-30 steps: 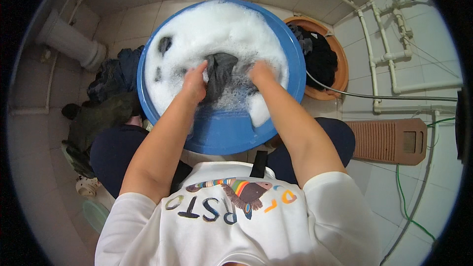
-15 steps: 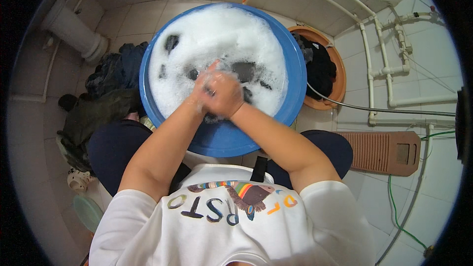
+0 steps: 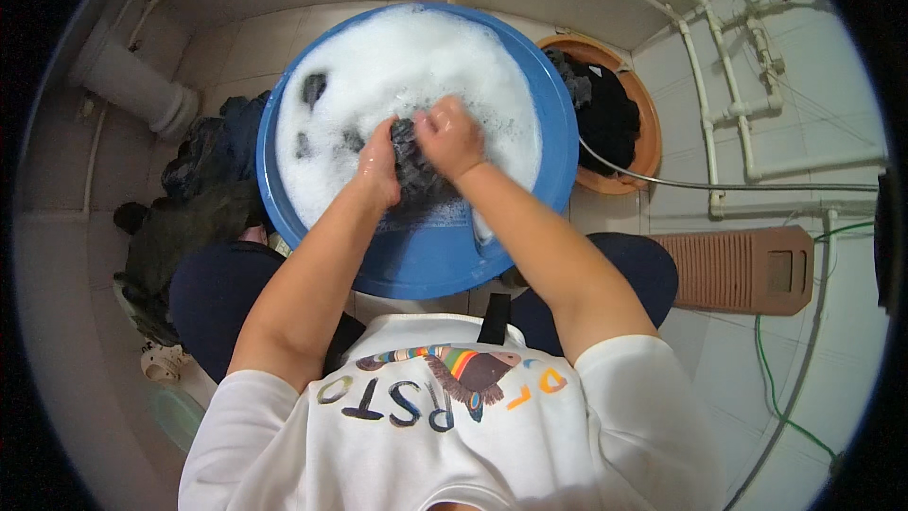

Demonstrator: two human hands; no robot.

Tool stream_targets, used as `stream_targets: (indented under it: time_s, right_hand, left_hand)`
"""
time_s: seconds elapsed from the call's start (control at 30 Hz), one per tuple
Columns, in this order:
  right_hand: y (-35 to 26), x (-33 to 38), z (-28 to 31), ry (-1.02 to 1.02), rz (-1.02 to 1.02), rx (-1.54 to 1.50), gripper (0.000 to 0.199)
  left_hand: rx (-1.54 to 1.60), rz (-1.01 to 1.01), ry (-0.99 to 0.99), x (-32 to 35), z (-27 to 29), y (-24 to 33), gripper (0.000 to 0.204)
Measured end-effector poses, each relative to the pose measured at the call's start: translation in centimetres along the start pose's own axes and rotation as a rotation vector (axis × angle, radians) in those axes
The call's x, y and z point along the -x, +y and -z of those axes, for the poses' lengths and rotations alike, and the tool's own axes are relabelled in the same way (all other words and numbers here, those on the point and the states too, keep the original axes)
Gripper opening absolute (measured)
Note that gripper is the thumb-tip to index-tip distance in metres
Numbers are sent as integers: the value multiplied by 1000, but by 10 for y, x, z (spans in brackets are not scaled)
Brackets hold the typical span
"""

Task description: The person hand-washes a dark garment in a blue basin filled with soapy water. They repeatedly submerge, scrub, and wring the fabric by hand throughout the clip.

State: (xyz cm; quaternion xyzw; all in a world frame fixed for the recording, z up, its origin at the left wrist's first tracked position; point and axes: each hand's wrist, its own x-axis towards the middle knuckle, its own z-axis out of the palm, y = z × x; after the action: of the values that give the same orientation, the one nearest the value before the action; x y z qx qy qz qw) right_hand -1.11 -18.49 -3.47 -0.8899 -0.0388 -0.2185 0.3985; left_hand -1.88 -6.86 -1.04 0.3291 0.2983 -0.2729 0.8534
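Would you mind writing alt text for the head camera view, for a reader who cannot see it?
Seen from above, a person's left hand and right hand squeeze a dark wet cloth over a blue basin full of white suds. An orange tub of dark laundry stands to the right, a heap of dark clothes lies to the left, and a brown washboard rests on the tiled floor.

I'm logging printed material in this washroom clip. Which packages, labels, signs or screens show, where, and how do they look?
No packages, signs or screens in view.
Shirt print: on the person's white T-shirt, bottom centre; an arc of multicoloured letters around a rainbow-striped, brown figure.
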Motion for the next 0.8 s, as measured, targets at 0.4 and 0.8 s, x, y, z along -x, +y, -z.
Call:
stream_targets:
  time_s: [0.4, 0.8]
  right_hand:
    - [102, -16, 21, -829, -747, 308, 67]
    - [-89, 34, 13, -403, 430, -295, 24]
  left_hand:
    - [-46, -255, 46, -57, 55, 17, 42]
    - [174, -123, -400, -7, 26, 14, 41]
